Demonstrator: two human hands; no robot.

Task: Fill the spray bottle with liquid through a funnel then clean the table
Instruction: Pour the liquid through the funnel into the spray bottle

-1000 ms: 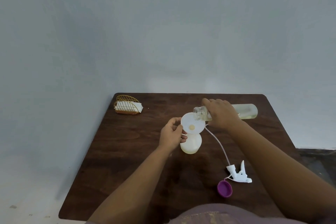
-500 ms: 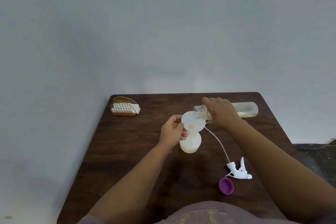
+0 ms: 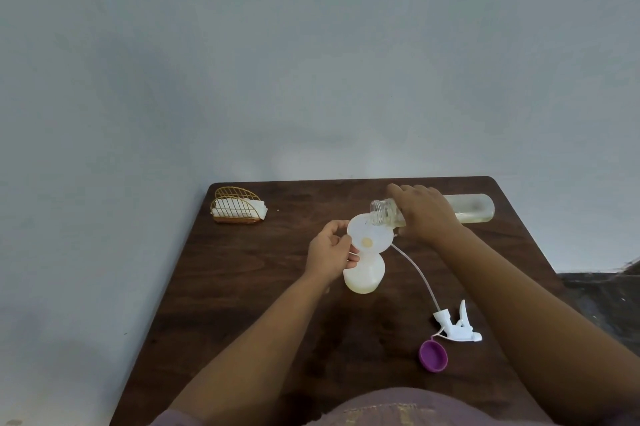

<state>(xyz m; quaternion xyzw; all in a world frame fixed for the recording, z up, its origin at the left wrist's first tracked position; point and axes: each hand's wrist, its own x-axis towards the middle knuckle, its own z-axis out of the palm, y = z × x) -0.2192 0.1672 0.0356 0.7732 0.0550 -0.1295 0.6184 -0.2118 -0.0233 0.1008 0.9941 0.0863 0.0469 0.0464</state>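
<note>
A white spray bottle [image 3: 364, 276] stands on the dark wooden table [image 3: 263, 273] with a white funnel [image 3: 370, 235] in its neck. My left hand [image 3: 331, 254] pinches the funnel's left rim. A clear bottle [image 3: 464, 207] of pale yellow liquid lies almost level in the grip of my right hand [image 3: 424, 212], its open mouth over the funnel's far edge. A yellowish pool sits in the funnel's centre. The white spray head [image 3: 457, 323] with its long tube lies on the table to the right.
A purple cap [image 3: 433, 355] lies near the spray head at the front right. A gold wire holder [image 3: 237, 206] with white napkins stands at the far left corner. A pale wall rises behind the table. Dark floor shows at the right.
The view has shifted slightly. Both hands keep their holds and the clear bottle stays tipped over the funnel, with hardly any change in its place.
</note>
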